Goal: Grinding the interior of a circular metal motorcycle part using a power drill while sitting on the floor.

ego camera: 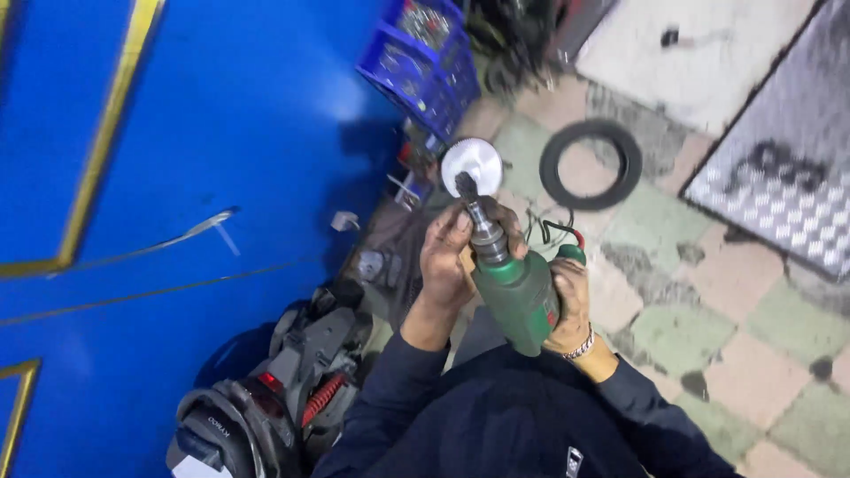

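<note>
A green power drill (518,296) points up and away from the person, its long axis running near to far, a white toothed disc (472,164) at its far tip. The right hand (571,305) wraps the body; the left hand (447,257), nearer the disc, pinches the metal chuck (485,235).

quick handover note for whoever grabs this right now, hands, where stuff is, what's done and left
Left hand: grip around the chuck of the green drill.
Right hand: holds the drill's body from the rear.
White toothed disc sits at the drill's tip, up in the air.
Black rubber ring lies on the tiled floor; blue crates stand by the blue wall.
Done: disc is on the drill. Left: cannot tell if the chuck is tight.
</note>
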